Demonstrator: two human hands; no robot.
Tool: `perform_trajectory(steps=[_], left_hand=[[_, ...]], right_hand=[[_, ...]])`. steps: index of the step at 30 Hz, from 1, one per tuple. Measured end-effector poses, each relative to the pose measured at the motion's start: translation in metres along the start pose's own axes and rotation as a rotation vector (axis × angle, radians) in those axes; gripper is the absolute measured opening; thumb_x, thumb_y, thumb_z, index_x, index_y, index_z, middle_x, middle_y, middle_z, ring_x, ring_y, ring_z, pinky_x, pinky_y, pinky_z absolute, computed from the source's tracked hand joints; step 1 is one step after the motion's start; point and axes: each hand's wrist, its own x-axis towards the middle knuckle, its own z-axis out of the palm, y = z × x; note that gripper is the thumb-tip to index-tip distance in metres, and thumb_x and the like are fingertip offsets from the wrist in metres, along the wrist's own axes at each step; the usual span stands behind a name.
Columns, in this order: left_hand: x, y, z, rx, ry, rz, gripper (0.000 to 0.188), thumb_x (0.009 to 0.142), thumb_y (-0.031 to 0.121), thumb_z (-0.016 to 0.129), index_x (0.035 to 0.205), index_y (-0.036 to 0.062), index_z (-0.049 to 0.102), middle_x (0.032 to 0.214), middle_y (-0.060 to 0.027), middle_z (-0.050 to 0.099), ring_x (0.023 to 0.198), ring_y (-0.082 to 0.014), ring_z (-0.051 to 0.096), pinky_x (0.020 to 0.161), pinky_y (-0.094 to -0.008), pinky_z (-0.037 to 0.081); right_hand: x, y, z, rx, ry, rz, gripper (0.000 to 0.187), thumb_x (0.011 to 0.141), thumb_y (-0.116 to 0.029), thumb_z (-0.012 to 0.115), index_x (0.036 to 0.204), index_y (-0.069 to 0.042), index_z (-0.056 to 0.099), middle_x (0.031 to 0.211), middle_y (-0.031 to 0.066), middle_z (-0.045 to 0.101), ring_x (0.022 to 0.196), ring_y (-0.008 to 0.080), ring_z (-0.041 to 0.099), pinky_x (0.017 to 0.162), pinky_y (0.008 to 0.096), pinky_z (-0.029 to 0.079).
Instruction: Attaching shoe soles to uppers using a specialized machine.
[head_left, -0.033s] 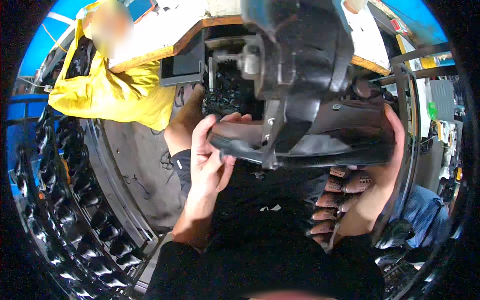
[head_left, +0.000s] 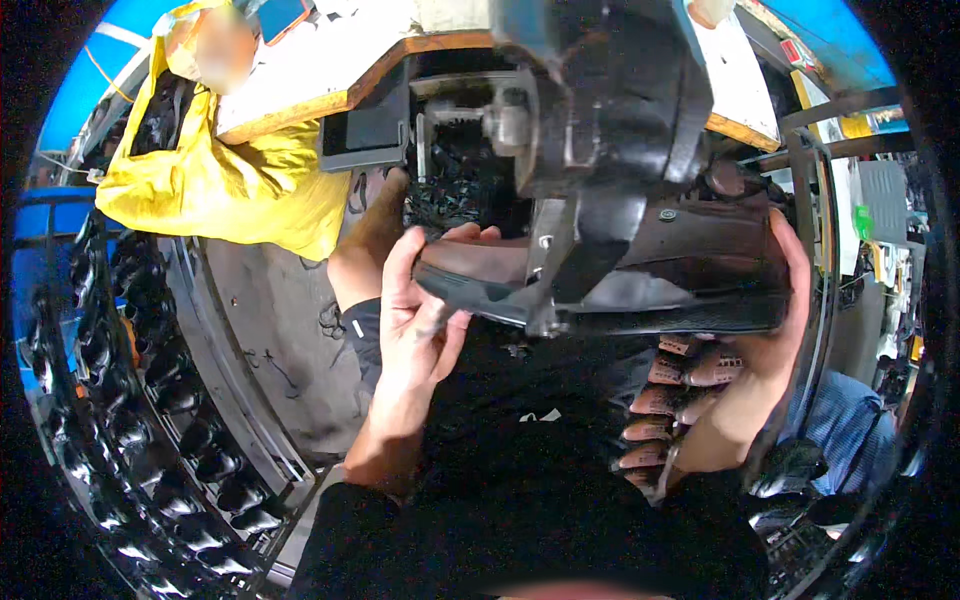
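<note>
Across the middle lies a dark brown shoe (head_left: 700, 240) on its side, its black sole edge facing me. My left hand (head_left: 415, 310) grips the toe end, thumb on the near side and fingertips behind. My right hand (head_left: 792, 262) is wrapped round the other end, most of its fingers hidden behind the shoe. A dark machine head (head_left: 620, 110) stands over the shoe, and its metal foot (head_left: 545, 320) sits against the sole edge. The machine covers part of the upper.
Racks of glossy black shoes (head_left: 185, 385) stand to my left. A yellow sack (head_left: 230, 190) hangs by the white worktable (head_left: 370, 40). Several brown pieces (head_left: 650, 430) lie below my right forearm. Dark scraps (head_left: 450, 190) fill a space under the machine. Another person's blue checked clothing (head_left: 850, 425) shows at right.
The toe end of the shoe and my left hand have shifted very slightly left. Both hands keep their hold, and the machine's foot stays at the sole edge.
</note>
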Motion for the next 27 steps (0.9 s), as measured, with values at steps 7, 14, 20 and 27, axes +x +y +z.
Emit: perform_trajectory(steps=[7,14,20,27], left_hand=[[-0.004,0.013,-0.010,0.018,0.274,-0.049,0.069,0.088,0.013,0.069,0.149,0.0232,0.037,0.128,-0.0042,0.058,0.099,-0.0158,0.063,0.079,-0.0306,0.056],[-0.021,0.062,-0.050,0.197,0.419,0.038,0.076,0.086,0.018,0.071,0.151,0.0207,0.033,0.147,-0.0173,0.045,0.127,-0.0306,0.052,0.103,-0.0428,0.048],[-0.025,0.082,-0.047,0.804,0.449,0.260,0.072,0.089,0.019,0.066,0.149,0.0000,0.032,0.151,-0.0220,0.039,0.137,-0.0346,0.042,0.114,-0.0444,0.034],[0.021,0.082,0.058,1.797,-0.381,0.238,0.094,0.069,0.021,0.083,0.148,0.0045,0.036,0.151,-0.0211,0.039,0.142,-0.0412,0.033,0.115,-0.0576,0.020]], right_hand=[[-0.005,-0.037,0.033,0.221,-0.274,0.031,0.094,0.069,-0.003,0.081,0.149,0.002,0.033,0.147,0.0235,0.044,0.128,0.0312,0.053,0.108,0.0429,0.042],[-0.011,-0.029,0.095,0.127,-0.196,0.105,0.103,0.058,-0.029,0.092,0.143,0.003,0.044,0.143,0.0179,0.048,0.134,0.0324,0.045,0.114,0.0447,0.032],[0.003,-0.043,0.120,-0.005,-0.353,0.135,0.089,0.061,-0.033,0.090,0.137,-0.003,0.053,0.138,0.0213,0.052,0.124,0.0362,0.055,0.105,0.0427,0.043],[0.009,-0.057,0.119,-0.315,-0.385,-0.178,0.085,0.063,-0.031,0.089,0.138,-0.013,0.054,0.135,0.0192,0.052,0.118,0.0378,0.058,0.100,0.0432,0.047]])
